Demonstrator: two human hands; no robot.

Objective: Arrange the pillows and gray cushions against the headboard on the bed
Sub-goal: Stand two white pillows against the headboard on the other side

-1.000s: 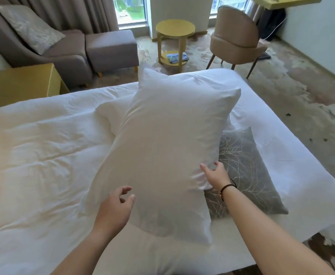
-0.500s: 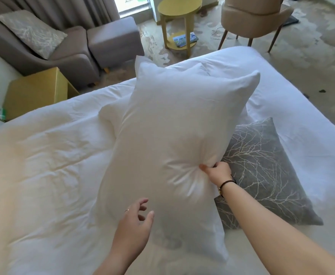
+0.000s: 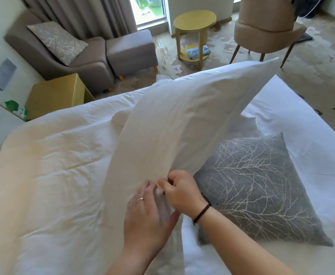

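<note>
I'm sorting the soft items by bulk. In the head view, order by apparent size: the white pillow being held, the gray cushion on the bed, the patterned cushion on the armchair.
1. White pillow, largest.
2. Gray cushion.
3. Armchair cushion, smallest-looking, but farthest away, so its true size versus the gray one is unsure.

Two bare forearms, no sleeves in view. The left hand point(image 3: 145, 217) wears a thin silver ring point(image 3: 140, 199) on one finger. The right hand point(image 3: 182, 192) has a narrow black band point(image 3: 202, 212) around its wrist.
</note>
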